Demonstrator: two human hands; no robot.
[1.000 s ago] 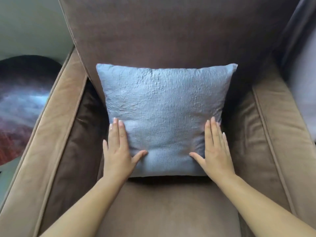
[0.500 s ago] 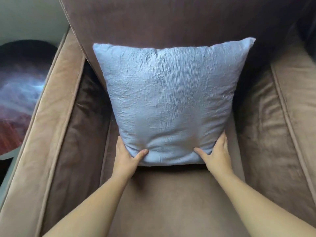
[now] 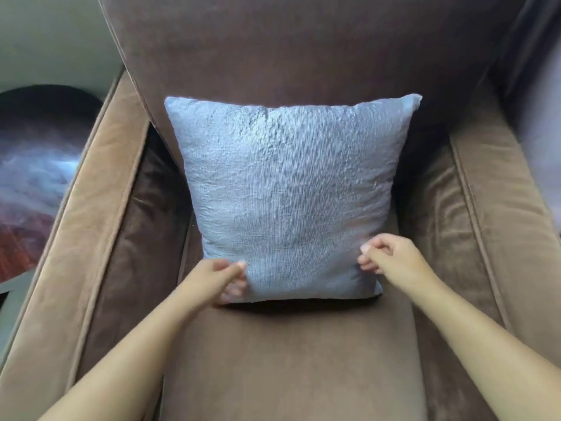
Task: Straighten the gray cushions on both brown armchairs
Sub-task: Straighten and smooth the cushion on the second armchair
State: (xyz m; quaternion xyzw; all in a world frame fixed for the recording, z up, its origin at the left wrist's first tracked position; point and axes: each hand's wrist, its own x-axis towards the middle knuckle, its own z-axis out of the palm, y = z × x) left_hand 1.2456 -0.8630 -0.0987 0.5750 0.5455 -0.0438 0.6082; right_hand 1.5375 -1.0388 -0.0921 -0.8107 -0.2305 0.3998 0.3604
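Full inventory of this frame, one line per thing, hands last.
Square gray crinkle-textured fabric cushion: 1, gray, upright on the seat, leaning on the backrest, roughly centred.
Brown velvety upholstered armchair: 1, dark brown seat and back with lighter tan armrests, fills most of the view.
Round dark glossy surface: 1, dark with purple and red tones, left of the armchair; what it is cannot be told.
Pale wall: 1, greenish-gray, top left.
Blurred pale shape: 1, whitish-lilac, far right edge; unidentifiable.
Left hand: 1, fingers curled, at the cushion's lower left corner.
Right hand: 1, fingers curled, at the cushion's lower right edge.
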